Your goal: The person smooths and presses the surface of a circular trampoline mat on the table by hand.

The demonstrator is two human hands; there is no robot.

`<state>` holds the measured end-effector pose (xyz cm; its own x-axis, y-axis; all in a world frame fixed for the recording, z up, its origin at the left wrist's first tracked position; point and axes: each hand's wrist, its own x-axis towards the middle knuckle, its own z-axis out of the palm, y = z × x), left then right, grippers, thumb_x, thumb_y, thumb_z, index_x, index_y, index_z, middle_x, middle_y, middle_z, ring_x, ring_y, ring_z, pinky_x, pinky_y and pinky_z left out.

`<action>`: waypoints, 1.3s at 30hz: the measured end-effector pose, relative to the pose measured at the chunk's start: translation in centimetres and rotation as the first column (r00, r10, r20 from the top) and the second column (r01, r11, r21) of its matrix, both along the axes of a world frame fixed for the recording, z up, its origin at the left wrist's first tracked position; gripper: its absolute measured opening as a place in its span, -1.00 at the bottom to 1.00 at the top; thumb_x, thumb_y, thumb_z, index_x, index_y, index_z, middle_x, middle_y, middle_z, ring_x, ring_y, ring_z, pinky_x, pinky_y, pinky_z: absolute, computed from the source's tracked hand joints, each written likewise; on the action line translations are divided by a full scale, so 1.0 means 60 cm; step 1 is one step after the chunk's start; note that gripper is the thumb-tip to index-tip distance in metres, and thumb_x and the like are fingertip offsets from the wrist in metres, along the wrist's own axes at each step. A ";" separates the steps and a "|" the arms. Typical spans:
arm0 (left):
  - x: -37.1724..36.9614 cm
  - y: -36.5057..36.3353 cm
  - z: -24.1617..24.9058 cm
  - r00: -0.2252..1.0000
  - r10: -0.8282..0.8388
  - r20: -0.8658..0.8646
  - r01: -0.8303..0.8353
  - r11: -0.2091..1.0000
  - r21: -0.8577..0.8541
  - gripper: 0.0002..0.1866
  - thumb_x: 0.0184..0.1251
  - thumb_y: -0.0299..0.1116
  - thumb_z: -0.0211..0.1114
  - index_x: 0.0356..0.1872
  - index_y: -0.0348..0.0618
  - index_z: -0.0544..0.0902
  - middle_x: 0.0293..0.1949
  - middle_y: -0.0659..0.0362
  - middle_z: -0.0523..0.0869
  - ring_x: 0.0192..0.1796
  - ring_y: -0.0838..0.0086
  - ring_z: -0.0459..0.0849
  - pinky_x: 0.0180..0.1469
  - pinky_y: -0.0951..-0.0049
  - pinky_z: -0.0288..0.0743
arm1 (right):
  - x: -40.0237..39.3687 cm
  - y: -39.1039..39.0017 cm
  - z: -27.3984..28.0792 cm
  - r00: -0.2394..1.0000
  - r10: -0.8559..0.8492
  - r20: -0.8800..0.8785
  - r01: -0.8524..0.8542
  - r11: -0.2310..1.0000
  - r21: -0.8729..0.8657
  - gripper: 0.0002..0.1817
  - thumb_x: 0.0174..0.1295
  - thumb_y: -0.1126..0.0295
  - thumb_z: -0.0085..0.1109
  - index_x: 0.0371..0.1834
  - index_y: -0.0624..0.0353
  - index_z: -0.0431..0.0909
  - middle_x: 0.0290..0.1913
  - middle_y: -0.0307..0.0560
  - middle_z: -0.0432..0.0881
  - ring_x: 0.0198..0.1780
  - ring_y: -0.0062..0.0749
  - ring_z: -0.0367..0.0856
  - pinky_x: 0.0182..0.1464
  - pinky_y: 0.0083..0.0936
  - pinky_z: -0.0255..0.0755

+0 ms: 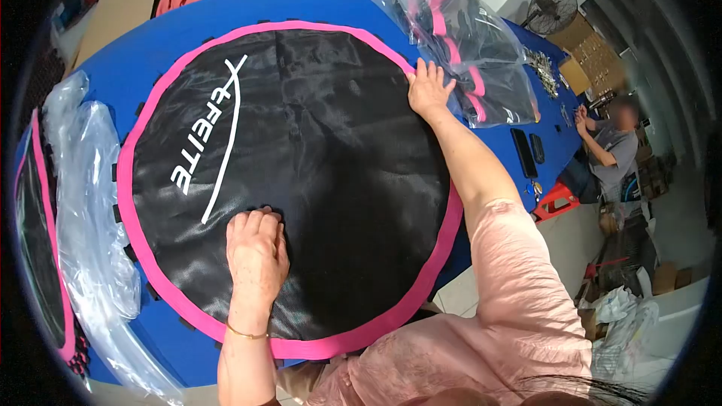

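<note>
A large round black trampoline mat [338, 150] with a pink border and white "XFEITE" lettering lies spread on the blue table. Black tabs stick out around its rim. My left hand [257, 252] rests palm down on the black fabric, below the lettering, fingers slightly bent and close together. At the upper right rim, my right hand [430, 92] lies on the pink border with its fingers spread. Just beyond it are clear plastic bags [481, 45] containing black and pink pieces.
Clear plastic film [94, 203] lies along the left, beside another pink-edged black mat [41, 233]. On the blue table [150, 346], a phone-like black object [523, 153] and metal parts [543, 71] lie at right. A person [613, 143] sits at the far right near a fan [553, 11].
</note>
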<state>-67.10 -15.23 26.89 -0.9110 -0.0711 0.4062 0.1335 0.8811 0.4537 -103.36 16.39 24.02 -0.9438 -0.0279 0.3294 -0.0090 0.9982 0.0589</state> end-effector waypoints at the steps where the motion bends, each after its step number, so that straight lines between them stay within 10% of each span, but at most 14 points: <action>1: 0.000 0.000 0.000 1.000 0.000 0.013 0.000 1.000 0.010 -0.86 0.19 -0.58 0.35 -0.21 -0.27 0.71 -0.12 -0.01 0.75 -0.03 0.07 0.66 0.18 0.14 0.50 | -0.011 -0.014 0.000 1.000 -0.006 0.002 0.006 1.000 -0.016 -0.34 0.59 -0.05 -0.13 0.65 -0.05 0.12 0.67 0.11 0.15 0.67 0.08 0.07 0.54 0.54 -0.15; 25: 0.000 0.007 0.004 1.000 -0.014 0.012 0.015 1.000 -0.023 -0.87 0.24 -0.59 0.33 -0.20 -0.31 0.70 -0.08 -0.03 0.76 -0.04 0.06 0.68 0.11 0.15 0.56 | 0.084 -0.347 0.002 0.899 0.426 0.102 -0.401 0.894 -0.201 -0.23 0.57 -0.18 -0.17 0.72 -0.08 0.03 0.72 0.08 0.02 0.72 0.06 -0.08 0.61 0.42 -0.36; 39: -0.004 0.000 -0.012 0.995 -0.016 -0.094 0.011 0.999 -0.051 -0.93 0.20 -0.54 0.35 -0.30 -0.23 0.69 -0.27 0.05 0.67 -0.13 0.09 0.62 0.00 0.16 0.54 | 0.115 0.002 0.015 0.980 -0.106 0.169 0.112 0.993 -0.026 -0.20 0.57 -0.25 -0.31 0.75 -0.13 -0.05 0.75 0.08 -0.09 0.75 0.09 -0.17 0.60 0.47 -0.36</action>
